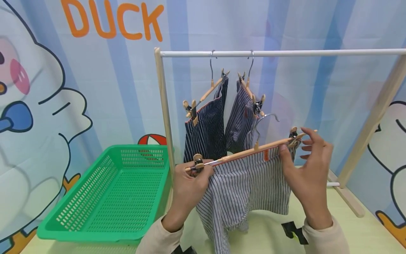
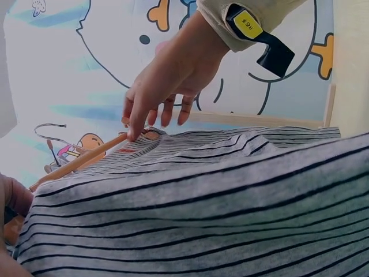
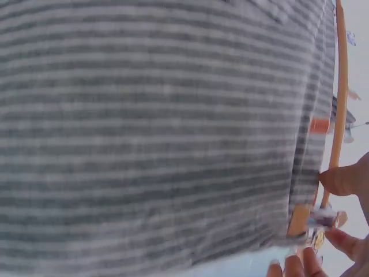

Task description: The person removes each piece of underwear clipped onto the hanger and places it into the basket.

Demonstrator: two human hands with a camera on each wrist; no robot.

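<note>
Nearest, the grey pants (image 1: 234, 190) hang above the pale table (image 1: 269, 236), striped legs dropping from the hanger (image 1: 241, 153). The left hand (image 1: 190, 190) grips the hanger's near end, fingers curled round it beside the left clip (image 1: 198, 162); whether that clip bites the cloth is hidden. The right hand (image 1: 309, 173) pinches the far end, thumb against the waistband (image 1: 247, 158), forefinger at the right clip (image 1: 293, 132), its other fingers loose; that clip appears to hold the cloth's corner. Gripping both ends probably keeps the bar steady and the waistband stretched along it. The hook (image 1: 269, 115) stands up, free of the rail, likely because the hands bear the weight.

Left of them, the green basket (image 1: 95, 235) sits on the table, beside the rack (image 1: 285, 53), apparently so as not to crowd the hanging space. Beyond the hands, navy pants (image 1: 206, 137) and purplish pants (image 1: 239, 123) hang from the rail on clip hangers, angled so their waistbands run front to back. Behind everything is the duck backdrop (image 1: 196, 21).
</note>
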